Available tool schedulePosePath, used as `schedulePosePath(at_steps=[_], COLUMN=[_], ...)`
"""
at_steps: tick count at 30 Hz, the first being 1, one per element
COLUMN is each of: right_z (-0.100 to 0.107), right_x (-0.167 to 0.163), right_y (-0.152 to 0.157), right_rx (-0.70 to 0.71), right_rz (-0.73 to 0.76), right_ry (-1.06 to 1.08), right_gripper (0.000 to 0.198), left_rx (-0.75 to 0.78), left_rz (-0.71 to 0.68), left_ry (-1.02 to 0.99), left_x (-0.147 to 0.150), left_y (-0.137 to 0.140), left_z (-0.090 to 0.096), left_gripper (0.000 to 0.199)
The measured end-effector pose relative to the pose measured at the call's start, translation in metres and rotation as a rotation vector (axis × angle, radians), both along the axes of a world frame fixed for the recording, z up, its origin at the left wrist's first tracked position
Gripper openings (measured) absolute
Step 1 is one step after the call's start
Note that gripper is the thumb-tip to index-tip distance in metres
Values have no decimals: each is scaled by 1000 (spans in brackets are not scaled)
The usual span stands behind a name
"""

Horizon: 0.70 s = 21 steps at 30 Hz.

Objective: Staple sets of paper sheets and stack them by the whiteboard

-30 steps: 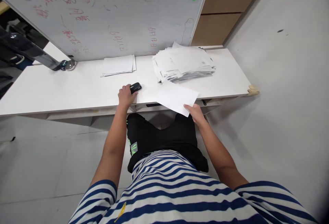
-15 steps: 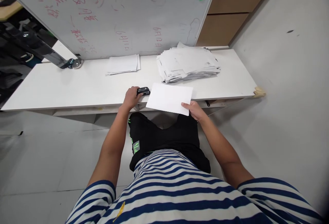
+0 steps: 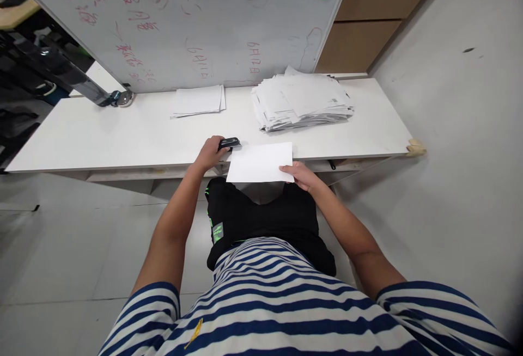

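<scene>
My left hand (image 3: 211,153) is closed around a black stapler (image 3: 229,142) near the front edge of the white table. In my right hand (image 3: 300,175) is a white sheet of paper (image 3: 259,163), pinched at its right side with the thumb on top. Whether it is one sheet or a few, I cannot tell. The paper's upper left corner lies at the stapler's front end, and its lower part hangs past the table edge above my lap.
A thick, uneven stack of papers (image 3: 302,100) stands at the back right of the table (image 3: 134,143). A thinner pile of papers (image 3: 199,100) lies left of it. Behind rises a whiteboard (image 3: 171,24) with red writing. A clear bottle (image 3: 92,89) leans at the back left.
My right hand has brought the paper leftward and turned it straighter, so its upper left corner meets the stapler. My left hand has kept its grip on the stapler.
</scene>
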State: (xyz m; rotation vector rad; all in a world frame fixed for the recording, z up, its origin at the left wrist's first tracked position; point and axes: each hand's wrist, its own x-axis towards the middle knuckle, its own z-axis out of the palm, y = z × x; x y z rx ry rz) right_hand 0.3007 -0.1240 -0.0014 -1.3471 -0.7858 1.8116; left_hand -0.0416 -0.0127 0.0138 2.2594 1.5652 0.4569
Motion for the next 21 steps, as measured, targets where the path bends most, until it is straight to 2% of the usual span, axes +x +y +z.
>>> schedulePosePath(at_steps=[5, 9, 11, 14, 17, 21], right_z=[-8, -19, -23, -22, -18, -15], right_x=[-4, -3, -1, 0, -2, -10], right_y=[7, 7, 6, 3, -4, -17], right_rx=[9, 20, 27, 25, 14, 36], right_rz=[26, 41, 48, 48, 31, 16], right_ry=[18, 33, 34, 23, 11, 31], right_gripper=[25, 31, 33, 36, 41, 49], left_rx=[-109, -374, -433, -308, -160, -86], left_rz=[-67, -88, -40, 129, 306, 435], left_ry=[84, 56, 2, -55, -9, 75], left_x=[-3, -6, -1, 19, 48, 73], left_y=[-3, 0, 7, 21, 31, 32], left_z=[21, 45, 52, 52, 42, 28], left_gripper=[46, 57, 58, 57, 52, 52])
